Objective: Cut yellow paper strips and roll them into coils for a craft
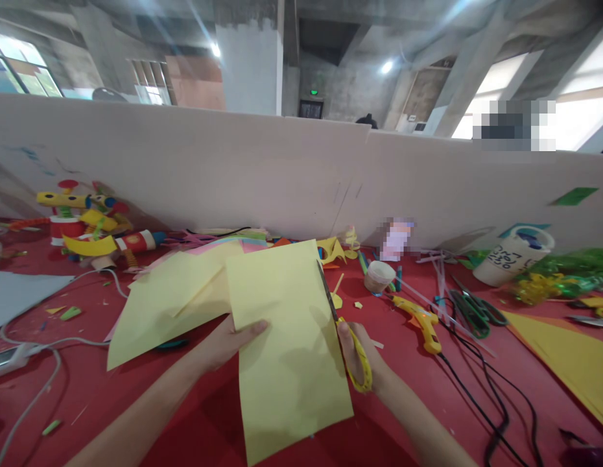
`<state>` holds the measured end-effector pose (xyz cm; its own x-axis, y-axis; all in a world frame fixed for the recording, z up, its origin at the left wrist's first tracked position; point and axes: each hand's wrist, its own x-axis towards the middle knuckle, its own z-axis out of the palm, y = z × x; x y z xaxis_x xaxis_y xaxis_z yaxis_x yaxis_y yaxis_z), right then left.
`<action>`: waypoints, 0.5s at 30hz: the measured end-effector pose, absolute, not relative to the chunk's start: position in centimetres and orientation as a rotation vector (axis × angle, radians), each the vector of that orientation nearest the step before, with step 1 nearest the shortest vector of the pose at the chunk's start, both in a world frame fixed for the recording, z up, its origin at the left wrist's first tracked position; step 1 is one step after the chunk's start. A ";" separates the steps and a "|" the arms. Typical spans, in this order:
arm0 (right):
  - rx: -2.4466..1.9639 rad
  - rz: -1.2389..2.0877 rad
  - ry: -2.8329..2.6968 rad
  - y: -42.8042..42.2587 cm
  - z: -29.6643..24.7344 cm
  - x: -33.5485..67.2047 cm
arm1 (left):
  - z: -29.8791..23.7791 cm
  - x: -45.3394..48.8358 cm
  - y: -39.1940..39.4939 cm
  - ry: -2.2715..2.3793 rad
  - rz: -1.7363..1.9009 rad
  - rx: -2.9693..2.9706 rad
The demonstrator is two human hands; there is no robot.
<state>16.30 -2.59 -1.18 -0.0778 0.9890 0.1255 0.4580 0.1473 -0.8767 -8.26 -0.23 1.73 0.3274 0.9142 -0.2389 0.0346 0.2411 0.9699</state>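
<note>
A sheet of pale yellow paper (286,363) is held up over the table, slightly tilted. My left hand (240,340) pinches its left edge, thumb on the front and fingers hidden behind. On the opposite side, my right hand (357,353) grips yellow-handled scissors (360,373). Their dark blades lie along the sheet's upper right edge; I cannot tell whether they bite into it. More pale yellow paper (155,311) lies behind my left hand, over pink and other coloured sheets.
To the right lie a yellow glue gun (421,321) with a black cord, green-handled scissors (471,314) and orange-yellow sheets (564,363). A small tub (378,277) and a white container (513,256) stand farther back. Craft figures (87,227) and white cables (53,344) occupy the left. A pale partition (209,168) borders the back.
</note>
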 end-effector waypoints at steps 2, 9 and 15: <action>-1.422 0.835 -1.684 -2.5 -1.1 16.4 | 1.8 -8.3 -0.2 1.073 0.766 1.185; -1.371 0.857 -1.702 -2.4 -0.5 16.6 | 1.9 -8.3 -0.3 1.052 0.658 1.251; -1.379 0.831 -1.681 -2.7 -0.4 16.5 | 1.8 -8.3 -0.2 1.039 0.652 1.263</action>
